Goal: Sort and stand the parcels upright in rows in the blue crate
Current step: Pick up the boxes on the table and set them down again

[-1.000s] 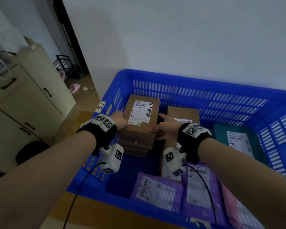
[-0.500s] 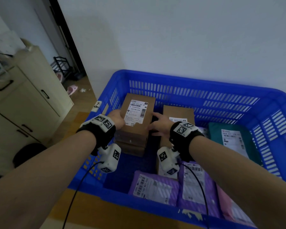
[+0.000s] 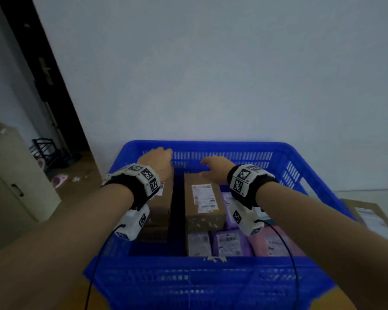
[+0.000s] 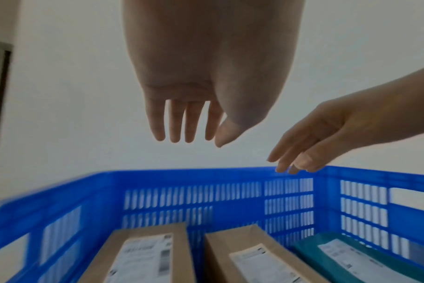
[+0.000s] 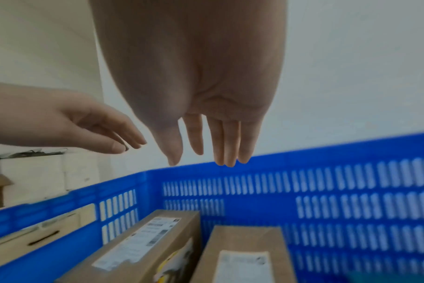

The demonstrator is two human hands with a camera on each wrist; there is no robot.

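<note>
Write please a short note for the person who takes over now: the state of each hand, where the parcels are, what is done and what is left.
Left hand: open, holds nothing, raised above the left brown box stack.
Right hand: open, holds nothing, above the right brown box.
Blue crate: both brown boxes lie flat, labels up, with a gap between them. A teal parcel lies flat to their right. Purple mailers and a pink mailer are at the near side. One more brown box lies outside, to the right of the crate.
Done: parcels grouped by kind.
Left: stand them upright in rows; none clearly stands yet.
</note>
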